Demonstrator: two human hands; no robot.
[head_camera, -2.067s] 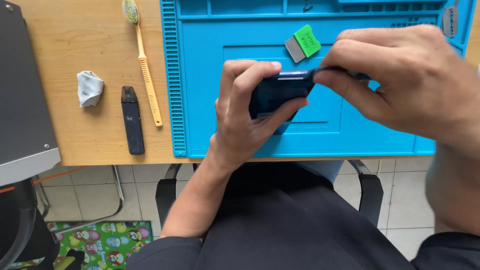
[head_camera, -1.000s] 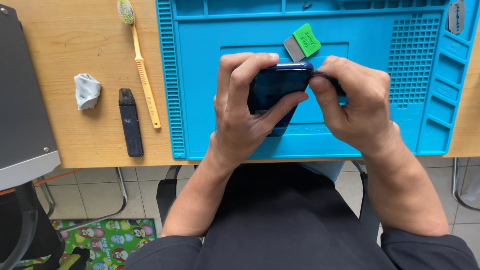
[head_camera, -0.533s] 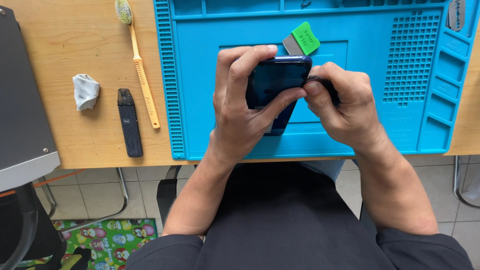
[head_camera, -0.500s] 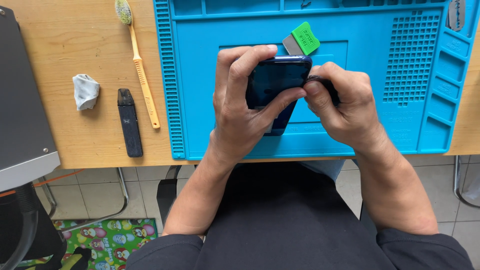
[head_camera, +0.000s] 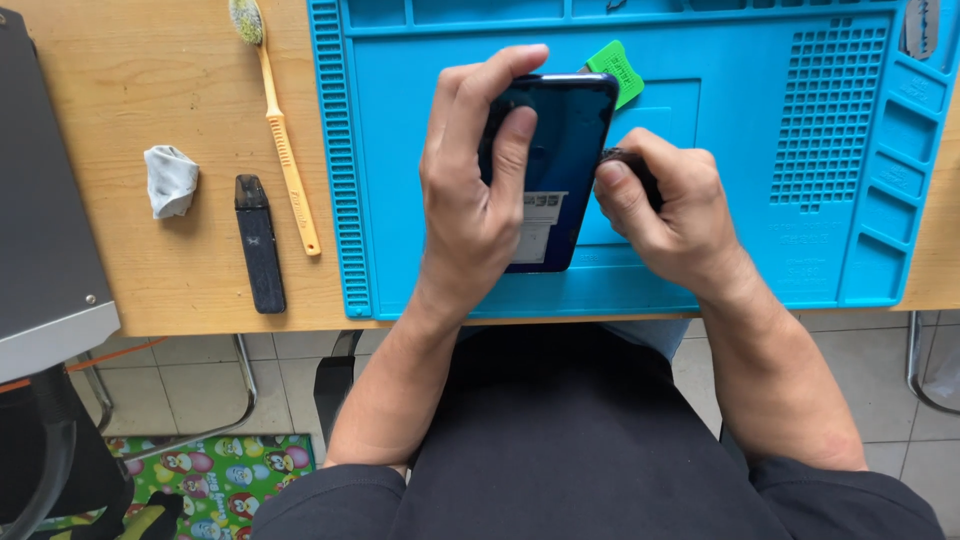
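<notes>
the left hand (head_camera: 470, 190) is clamped around a dark phone (head_camera: 555, 150) above the blue mat (head_camera: 720, 270); its white label (head_camera: 538, 228) faces up. the right hand (head_camera: 665, 210) pinches a small dark tool (head_camera: 612, 156) at the phone's edge, beside a green tag (head_camera: 618, 70).

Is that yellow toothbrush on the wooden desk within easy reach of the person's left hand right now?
Probably not at once: the left hand is wrapped around the dark smartphone. The yellow toothbrush lies unobstructed beside it, left of the blue mat.
</notes>
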